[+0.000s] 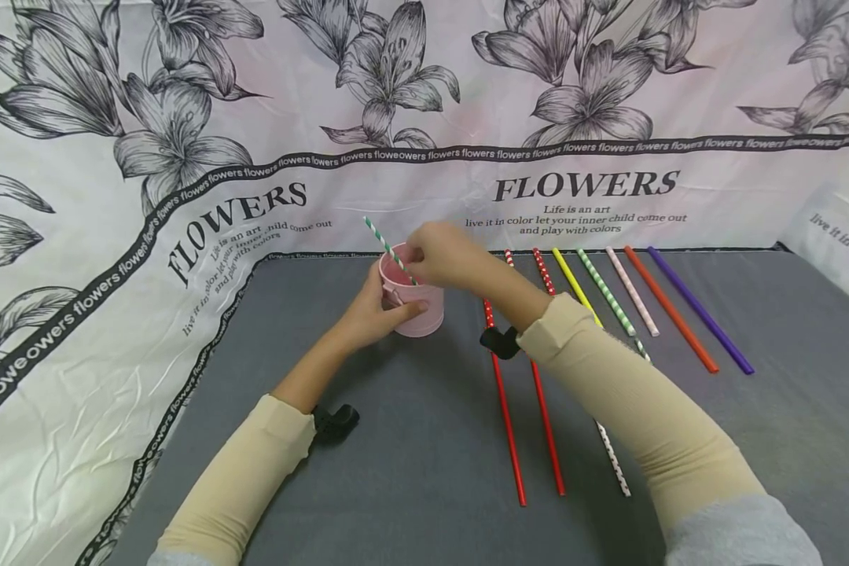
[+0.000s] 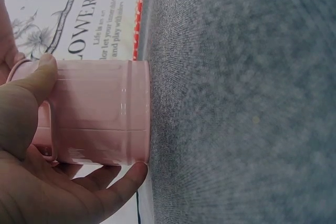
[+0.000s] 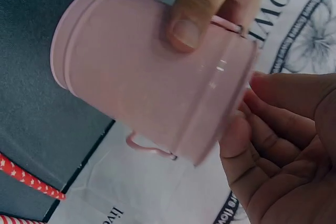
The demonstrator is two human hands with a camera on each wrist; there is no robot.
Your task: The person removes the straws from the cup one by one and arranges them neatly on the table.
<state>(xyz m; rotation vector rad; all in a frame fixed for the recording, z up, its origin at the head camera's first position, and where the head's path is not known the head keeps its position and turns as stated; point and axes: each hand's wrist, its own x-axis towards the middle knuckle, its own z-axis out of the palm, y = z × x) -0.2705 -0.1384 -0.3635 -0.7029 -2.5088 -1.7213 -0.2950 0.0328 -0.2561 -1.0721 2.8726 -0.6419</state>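
Note:
A small pink bucket [image 1: 419, 313] with wire-like handles stands on the grey cloth. My left hand [image 1: 372, 316] grips its side, thumb across the front and fingers around the far side, as the left wrist view shows on the bucket wall [image 2: 94, 108]. One green-and-white striped straw [image 1: 380, 236] leans inside the bucket, its top tilted left. Over the bucket's mouth is my right hand [image 1: 447, 253], its fingers bent at the rim. In the right wrist view the right hand [image 3: 283, 140] touches the rim, but some fingertips are hidden; whether it pinches anything is unclear.
To the right lie several loose straws: red [image 1: 509, 428], another red [image 1: 548, 428], white dotted [image 1: 613, 460], yellow [image 1: 573, 281], green striped [image 1: 606, 291], pale pink [image 1: 632, 291], orange [image 1: 672, 310] and purple [image 1: 700, 310]. A flower-printed cloth [image 1: 396, 196] hangs behind.

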